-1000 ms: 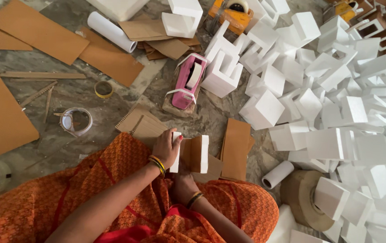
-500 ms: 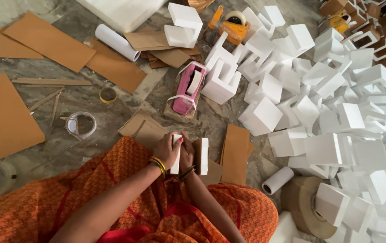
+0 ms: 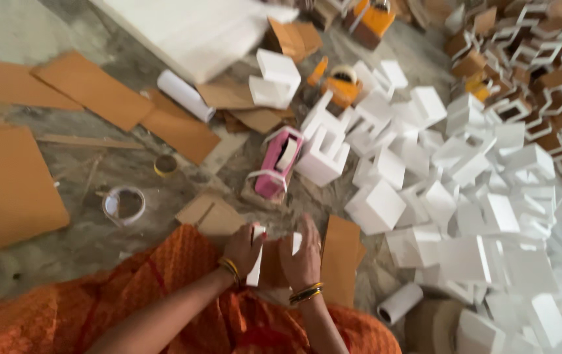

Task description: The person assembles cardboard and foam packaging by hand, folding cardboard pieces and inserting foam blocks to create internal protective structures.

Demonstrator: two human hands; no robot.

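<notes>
— Where are the hands?

— Both are closed on one small box of white foam and brown card, held over the orange-clad lap. The left hand grips its left white edge; the right hand lies over its right side, fingers spread on top.

— What lies around it?

— Just right, a brown card strip on the floor. Just beyond the hands, a pink tape dispenser. To the left, a clear tape roll. Far right, a heap of white foam boxes.
</notes>
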